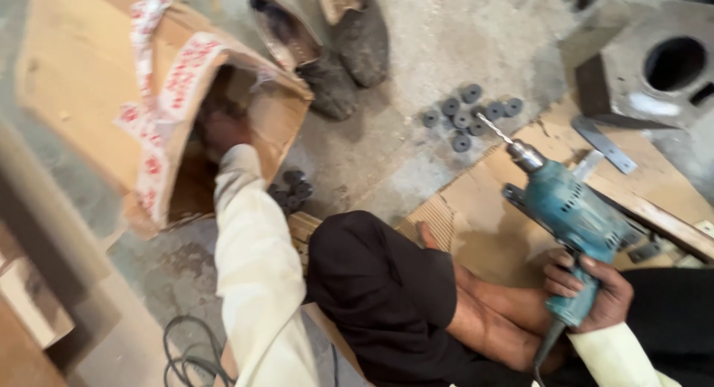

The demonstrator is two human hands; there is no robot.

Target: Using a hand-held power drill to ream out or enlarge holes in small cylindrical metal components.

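Drill [573, 208], a teal electric one, was held by its handle in the right hand [591, 290], the fingers wrapped tight around the grip. Its bit [494, 128] pointed up and away, toward a cluster of small dark round discs [467, 110] lying on the concrete floor [416, 45]. A dark cord ran down from the base of the handle.

Under the drill lay a sheet of cardboard [483, 216] spread on the floor, with the person's bare foot resting on it beside a knee in black trousers [379, 283]. A flat metal bracket [604, 143] lay near the far edge of the sheet, and a grey block with a round hole [662, 67] stood just beyond it.

The left hand [223, 130] was pushed into the open end of a cardboard box [97, 89] sealed with red-and-white tape; whether its fingers were spread or closed on something could not be told, as the view there was dark and blurred. A few more dark discs [291, 188] lay just outside the box. A pair of worn shoes [327, 37] sat on the floor beyond the box, and a coil of black cable [190, 357] lay near the left sleeve.
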